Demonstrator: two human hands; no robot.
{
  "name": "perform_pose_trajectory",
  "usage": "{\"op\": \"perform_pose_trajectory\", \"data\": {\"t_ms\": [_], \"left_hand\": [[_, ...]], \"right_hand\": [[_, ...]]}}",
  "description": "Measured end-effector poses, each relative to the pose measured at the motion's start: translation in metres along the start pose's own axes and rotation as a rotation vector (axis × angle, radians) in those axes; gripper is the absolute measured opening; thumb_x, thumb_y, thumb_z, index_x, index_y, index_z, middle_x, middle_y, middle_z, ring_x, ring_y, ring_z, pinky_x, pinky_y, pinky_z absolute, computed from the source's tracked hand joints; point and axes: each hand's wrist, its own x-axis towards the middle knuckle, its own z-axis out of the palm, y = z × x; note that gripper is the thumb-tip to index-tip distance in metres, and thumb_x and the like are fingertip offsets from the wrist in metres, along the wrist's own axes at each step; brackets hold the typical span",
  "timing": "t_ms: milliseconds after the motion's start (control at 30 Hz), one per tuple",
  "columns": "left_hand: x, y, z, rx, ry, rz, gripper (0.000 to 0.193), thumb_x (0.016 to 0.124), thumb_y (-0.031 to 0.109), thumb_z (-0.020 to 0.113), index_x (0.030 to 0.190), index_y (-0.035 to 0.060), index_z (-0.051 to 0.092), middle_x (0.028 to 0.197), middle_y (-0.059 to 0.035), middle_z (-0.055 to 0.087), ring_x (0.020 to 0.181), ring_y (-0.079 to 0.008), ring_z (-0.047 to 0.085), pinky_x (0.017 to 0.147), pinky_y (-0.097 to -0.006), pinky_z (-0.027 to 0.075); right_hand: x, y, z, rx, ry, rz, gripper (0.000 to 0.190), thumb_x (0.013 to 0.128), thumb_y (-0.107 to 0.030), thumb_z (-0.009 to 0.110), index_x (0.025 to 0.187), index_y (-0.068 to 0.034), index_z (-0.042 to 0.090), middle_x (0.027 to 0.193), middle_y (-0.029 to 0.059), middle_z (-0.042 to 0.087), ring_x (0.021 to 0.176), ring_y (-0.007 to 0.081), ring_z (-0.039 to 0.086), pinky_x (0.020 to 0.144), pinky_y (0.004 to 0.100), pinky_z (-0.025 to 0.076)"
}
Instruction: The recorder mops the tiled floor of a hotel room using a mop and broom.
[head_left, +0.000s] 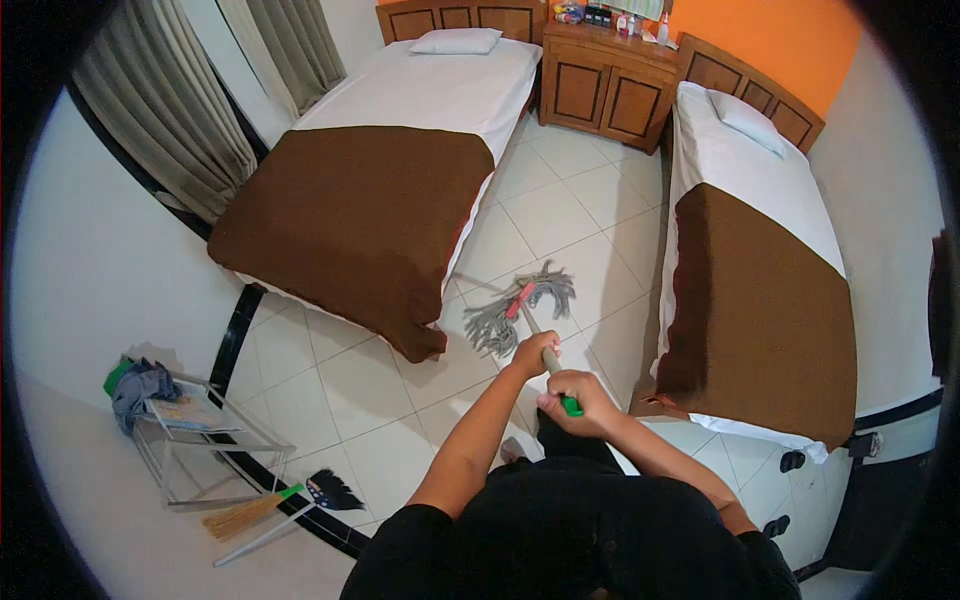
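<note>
A string mop with grey strands (491, 322) and a red clamp rests on the pale floor tiles between two beds. Its light handle runs back towards me and ends in a green cap (571, 406). My left hand (535, 354) is closed around the handle's middle. Nearer my body, my right hand (581, 401) grips the upper end, just by the green cap.
Brown blankets cover the foot ends of the left bed (352, 217) and right bed (772, 315). A wooden cabinet (607, 82) stands between the headboards. At lower left are a white metal rack (217, 442) with cloths, a straw broom (244, 517) and a black-bristled broom (334, 491).
</note>
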Motion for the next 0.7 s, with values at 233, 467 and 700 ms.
{"op": "perform_pose_trajectory", "data": {"t_ms": [233,467,700], "left_hand": [[0.008,0.034,-0.021,0.143,0.106,0.129,0.02,0.064,0.014,0.065,0.078,0.0096,0.052,0.066,-0.0112,0.056,0.065,-0.0314,0.055,0.056,-0.0392,0.041],[-0.002,0.042,-0.041,0.067,0.025,-0.352,0.018,0.07,0.017,0.059,0.085,0.008,0.056,0.073,-0.0139,0.059,0.071,-0.032,0.057,0.063,-0.0382,0.043],[0.042,0.012,-0.031,0.108,-0.133,-0.409,0.017,0.071,0.02,0.052,0.085,0.0112,0.058,0.078,-0.0129,0.06,0.076,-0.0332,0.056,0.065,-0.0402,0.044]], "right_hand": [[0.03,0.01,-0.056,0.404,-0.04,0.048,0.027,0.077,-0.021,0.061,0.063,-0.005,0.044,0.056,0.0032,0.046,0.054,0.0126,0.047,0.051,0.0262,0.037],[0.122,0.056,-0.09,0.89,-0.102,0.346,0.034,0.087,-0.028,0.048,0.06,-0.007,0.043,0.053,0.0015,0.044,0.051,0.0093,0.044,0.051,0.0239,0.036],[0.141,0.117,-0.103,0.996,0.207,0.64,0.03,0.08,-0.015,0.056,0.055,-0.009,0.042,0.05,-0.0003,0.041,0.049,0.0109,0.041,0.052,0.0235,0.034]]}}
